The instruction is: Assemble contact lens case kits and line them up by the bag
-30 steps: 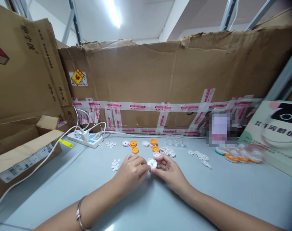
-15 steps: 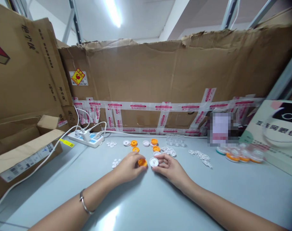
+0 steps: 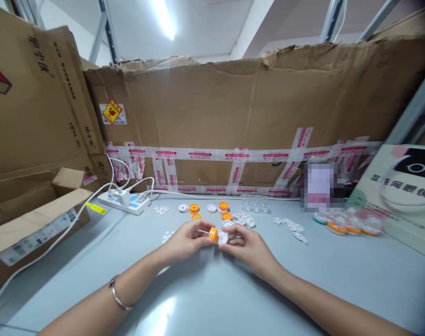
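Observation:
My left hand [image 3: 186, 238] pinches an orange round plastic cap [image 3: 212, 234], turned on its edge. A white round plastic cap [image 3: 222, 237] is gripped between the thumb and fingers of my right hand [image 3: 246, 242], its face tilted toward the orange one. The two pieces are side by side, very close; whether they touch I cannot tell. Just beyond my hands lie more orange caps [image 3: 226, 216] and white caps [image 3: 211, 208], some stacked. Small white discs [image 3: 167, 236] sit left of my left hand, partly covered by it. Flat white pieces [image 3: 244, 220] are heaped behind my right hand.
A power strip [image 3: 124, 201] with white cables stands at the back left, near an open carton [image 3: 40, 224]. Clear plastic parts [image 3: 255, 204] and more white pieces [image 3: 291, 227] lie farther right. Lidded clear containers [image 3: 352, 225] stand before a printed box [image 3: 397, 200]. Cardboard [image 3: 212, 112] walls the back.
My left hand has moved slightly right and turned the orange cap onto its edge. The white cap has tilted toward it, and the gap between them has narrowed.

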The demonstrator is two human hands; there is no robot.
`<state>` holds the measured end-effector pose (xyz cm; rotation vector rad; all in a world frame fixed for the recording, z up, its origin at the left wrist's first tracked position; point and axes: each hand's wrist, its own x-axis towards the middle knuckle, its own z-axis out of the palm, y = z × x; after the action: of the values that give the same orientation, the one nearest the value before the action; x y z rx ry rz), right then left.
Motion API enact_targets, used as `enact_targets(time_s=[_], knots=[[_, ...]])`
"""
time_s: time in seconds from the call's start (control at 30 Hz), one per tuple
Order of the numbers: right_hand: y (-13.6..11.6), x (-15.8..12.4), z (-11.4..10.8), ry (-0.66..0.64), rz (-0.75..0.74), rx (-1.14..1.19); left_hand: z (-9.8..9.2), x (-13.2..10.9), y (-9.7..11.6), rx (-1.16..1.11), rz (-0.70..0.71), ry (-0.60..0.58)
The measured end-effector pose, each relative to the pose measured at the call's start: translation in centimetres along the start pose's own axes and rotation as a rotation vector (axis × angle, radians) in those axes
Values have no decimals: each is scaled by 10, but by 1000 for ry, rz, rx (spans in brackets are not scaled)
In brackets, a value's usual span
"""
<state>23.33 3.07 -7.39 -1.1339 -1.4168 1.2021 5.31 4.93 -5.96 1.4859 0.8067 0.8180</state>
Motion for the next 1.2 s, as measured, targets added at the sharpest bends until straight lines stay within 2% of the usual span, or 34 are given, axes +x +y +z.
enact_targets(time_s=[0.2,0.4,0.6,0.73,1.2], knots=[[2,-2,1,-27,17,4,1,-2,-2,55,27,-10],[3,-2,2,-23,10,19,5,-5,2,190,120,-6],[-2,-4,3,-24,9,40,10,-13,12,573,328,38],[-1,-6,4,-12,3,32,12,-16,13,763,380,62],[3,-10,9,-33,-28,13,12,-17,9,798,361,80]])
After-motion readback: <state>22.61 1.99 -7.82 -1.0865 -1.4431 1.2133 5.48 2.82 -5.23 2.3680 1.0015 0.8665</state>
